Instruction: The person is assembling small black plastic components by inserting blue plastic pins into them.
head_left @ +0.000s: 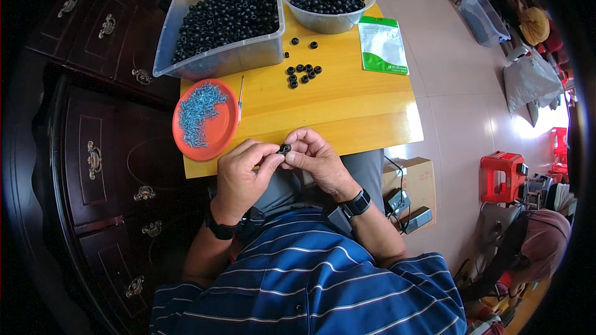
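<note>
Between my two hands, over the near edge of the yellow table (347,111), is a small black ring-shaped part (284,148). My left hand (247,170) pinches it between thumb and fingers from the left. From the right, the thumb and fingertips of my right hand (318,160) also close on it. An orange plate (228,125) with a heap of small silvery screws (197,115) lies beyond my left hand. A thin screwdriver (241,102) rests beside the plate. Several loose black ring parts (301,74) lie on the tabletop farther off.
A clear rectangular bin (248,53) and a round clear tub (326,23), both full of black parts, stand at the back. A green-and-white packet (383,49) lies at the right. Dark drawers (93,161) stand left; a cardboard box (419,180) and red stool (501,177) stand right.
</note>
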`<control>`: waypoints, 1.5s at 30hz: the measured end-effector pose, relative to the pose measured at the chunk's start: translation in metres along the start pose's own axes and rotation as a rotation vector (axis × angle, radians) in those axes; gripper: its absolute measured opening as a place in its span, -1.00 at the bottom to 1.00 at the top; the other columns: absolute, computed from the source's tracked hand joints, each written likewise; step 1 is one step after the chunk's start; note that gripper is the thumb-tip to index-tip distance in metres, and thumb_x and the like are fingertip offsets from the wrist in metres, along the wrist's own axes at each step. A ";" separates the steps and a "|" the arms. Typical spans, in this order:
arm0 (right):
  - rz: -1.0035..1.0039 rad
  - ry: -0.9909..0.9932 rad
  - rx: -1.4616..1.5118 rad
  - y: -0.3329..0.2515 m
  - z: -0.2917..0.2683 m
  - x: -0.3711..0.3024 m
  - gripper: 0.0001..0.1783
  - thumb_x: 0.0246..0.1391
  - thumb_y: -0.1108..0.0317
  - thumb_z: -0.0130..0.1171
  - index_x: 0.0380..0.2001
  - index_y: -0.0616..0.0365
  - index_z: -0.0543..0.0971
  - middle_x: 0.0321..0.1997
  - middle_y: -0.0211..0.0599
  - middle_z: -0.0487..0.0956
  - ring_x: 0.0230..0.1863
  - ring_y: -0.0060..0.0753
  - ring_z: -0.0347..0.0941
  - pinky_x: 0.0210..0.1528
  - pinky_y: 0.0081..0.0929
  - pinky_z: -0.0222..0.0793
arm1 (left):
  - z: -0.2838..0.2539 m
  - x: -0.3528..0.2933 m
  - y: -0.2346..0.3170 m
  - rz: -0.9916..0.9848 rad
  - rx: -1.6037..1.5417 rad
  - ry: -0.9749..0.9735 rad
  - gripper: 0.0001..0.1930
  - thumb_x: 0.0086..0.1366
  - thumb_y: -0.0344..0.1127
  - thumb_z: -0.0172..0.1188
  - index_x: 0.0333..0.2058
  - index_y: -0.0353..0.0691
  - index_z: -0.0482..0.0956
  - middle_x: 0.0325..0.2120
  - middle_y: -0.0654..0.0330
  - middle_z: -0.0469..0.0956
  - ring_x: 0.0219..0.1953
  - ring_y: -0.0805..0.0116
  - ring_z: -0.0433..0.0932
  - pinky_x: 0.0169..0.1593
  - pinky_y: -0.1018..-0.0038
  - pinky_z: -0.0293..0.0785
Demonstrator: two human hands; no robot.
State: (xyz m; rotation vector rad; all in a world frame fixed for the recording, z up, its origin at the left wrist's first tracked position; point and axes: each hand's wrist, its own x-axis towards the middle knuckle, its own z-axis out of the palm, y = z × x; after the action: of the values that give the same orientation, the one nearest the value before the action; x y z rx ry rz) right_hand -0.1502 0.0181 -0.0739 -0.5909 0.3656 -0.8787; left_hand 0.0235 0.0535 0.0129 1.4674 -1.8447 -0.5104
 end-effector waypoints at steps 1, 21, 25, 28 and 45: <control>-0.004 -0.003 -0.005 0.000 -0.001 0.000 -0.72 0.29 0.49 0.21 0.03 0.15 0.48 -0.17 -0.42 0.60 -0.15 -0.60 0.56 -0.01 -0.59 0.54 | 0.000 0.000 0.000 -0.001 0.000 -0.001 -0.84 0.14 -0.55 0.41 -0.29 -0.36 0.66 -0.46 0.12 0.63 -0.46 0.36 0.64 -0.39 0.51 0.53; 0.115 0.037 0.121 0.005 -0.010 0.002 -0.77 0.37 0.30 0.14 0.02 0.11 0.49 -0.17 -0.47 0.57 -0.20 -0.61 0.60 -0.11 -0.64 0.56 | 0.008 0.001 -0.007 0.084 0.097 0.033 -0.85 0.11 -0.56 0.41 -0.33 -0.32 0.66 -0.48 0.12 0.61 -0.48 0.26 0.61 -0.47 0.42 0.48; 0.152 0.044 0.159 0.002 -0.009 0.002 -0.72 0.36 0.32 0.16 0.07 0.11 0.49 -0.16 -0.47 0.58 -0.21 -0.61 0.60 -0.10 -0.63 0.56 | 0.006 0.002 -0.004 0.075 0.108 0.031 -0.85 0.11 -0.56 0.41 -0.33 -0.31 0.66 -0.47 0.12 0.61 -0.47 0.24 0.62 -0.45 0.42 0.48; 0.162 0.029 0.179 0.003 -0.011 0.002 -0.70 0.36 0.33 0.16 0.09 0.14 0.50 -0.15 -0.45 0.61 -0.20 -0.61 0.60 -0.08 -0.62 0.57 | 0.004 0.002 -0.001 0.085 0.115 0.037 -0.85 0.11 -0.56 0.41 -0.33 -0.31 0.65 -0.47 0.11 0.62 -0.47 0.22 0.62 -0.44 0.41 0.48; 0.156 0.065 0.127 0.003 -0.010 0.001 -0.72 0.32 0.36 0.21 0.04 0.17 0.56 -0.17 -0.44 0.64 -0.21 -0.64 0.60 -0.08 -0.64 0.58 | 0.003 0.003 0.002 0.109 0.185 -0.031 -0.85 0.10 -0.52 0.40 -0.33 -0.29 0.63 -0.45 0.09 0.61 -0.42 0.12 0.63 -0.38 0.31 0.50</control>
State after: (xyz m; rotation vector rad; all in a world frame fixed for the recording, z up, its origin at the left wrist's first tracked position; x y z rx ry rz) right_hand -0.1530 0.0160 -0.0837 -0.4112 0.4065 -0.7661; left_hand 0.0202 0.0507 0.0133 1.4746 -2.0284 -0.3188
